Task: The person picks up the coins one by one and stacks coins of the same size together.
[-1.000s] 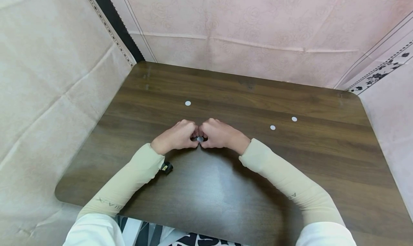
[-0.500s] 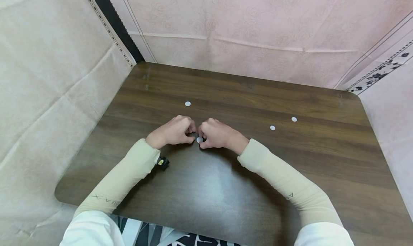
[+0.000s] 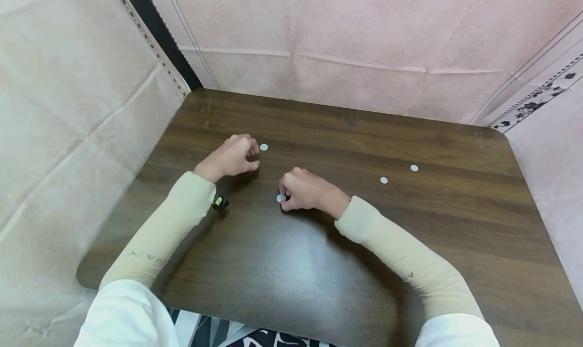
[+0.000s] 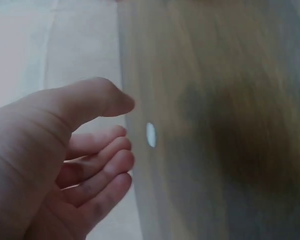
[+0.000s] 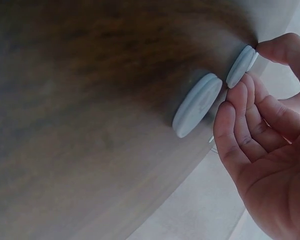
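My left hand point(image 3: 229, 157) hovers over the table beside a small white disc point(image 3: 264, 147), its fingers loosely bent. In the left wrist view a gap separates thumb and fingers, and the white disc point(image 4: 151, 135) lies beyond the fingertips. My right hand point(image 3: 307, 189) holds a small stack of white discs point(image 3: 281, 198) low at the table. Seen from the right wrist, the thumb and fingertips are at opposite edges of this stack point(image 5: 241, 67). A second stack of white discs point(image 5: 197, 105) stands nearer that camera; in the head view it cannot be made out.
Two more white discs, a nearer one point(image 3: 384, 180) and a farther one point(image 3: 414, 168), lie to the right on the brown wooden table point(image 3: 291, 271). Pale patterned cloth point(image 3: 355, 48) hangs behind the table and along its sides.
My left hand has left the right hand and the disc stack, moving left and away from me to the far left disc. The right hand stays almost still with the stack.
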`<state>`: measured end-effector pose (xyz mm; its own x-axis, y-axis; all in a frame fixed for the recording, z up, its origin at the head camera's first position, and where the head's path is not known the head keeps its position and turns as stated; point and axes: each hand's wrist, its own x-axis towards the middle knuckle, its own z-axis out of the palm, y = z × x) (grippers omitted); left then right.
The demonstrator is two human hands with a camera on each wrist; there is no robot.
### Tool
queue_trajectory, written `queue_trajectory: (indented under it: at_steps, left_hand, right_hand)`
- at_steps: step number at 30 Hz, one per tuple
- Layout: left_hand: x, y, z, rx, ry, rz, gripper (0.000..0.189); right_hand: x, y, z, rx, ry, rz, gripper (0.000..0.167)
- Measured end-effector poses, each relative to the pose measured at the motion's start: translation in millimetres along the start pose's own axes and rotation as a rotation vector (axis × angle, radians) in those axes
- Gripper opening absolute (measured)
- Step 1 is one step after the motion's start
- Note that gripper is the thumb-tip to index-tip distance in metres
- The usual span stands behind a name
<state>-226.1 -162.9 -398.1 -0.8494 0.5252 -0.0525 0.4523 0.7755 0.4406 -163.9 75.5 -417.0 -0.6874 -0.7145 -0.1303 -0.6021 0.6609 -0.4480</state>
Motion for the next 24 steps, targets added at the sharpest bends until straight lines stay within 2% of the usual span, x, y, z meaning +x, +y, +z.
queue_trajectory:
  at_steps: [10,16,24]
  left_hand:
    - [36.6,-22.0,10.4,0.037,0.008,-0.018,0.033]
    - [48.0,-31.5,9.1,0.055,-0.030,-0.008,0.032]
    - [58.2,-29.5,1.0,0.042,-0.110,0.027,0.027]
  right_hand:
    - [0.9,1,2,-0.002,-0.017,0.008,0.011]
    - [2.7,0,3,-0.001,-0.023,-0.004,0.010]
    - [0.5,2,1,-0.003,-0.016,-0.001,0.011]
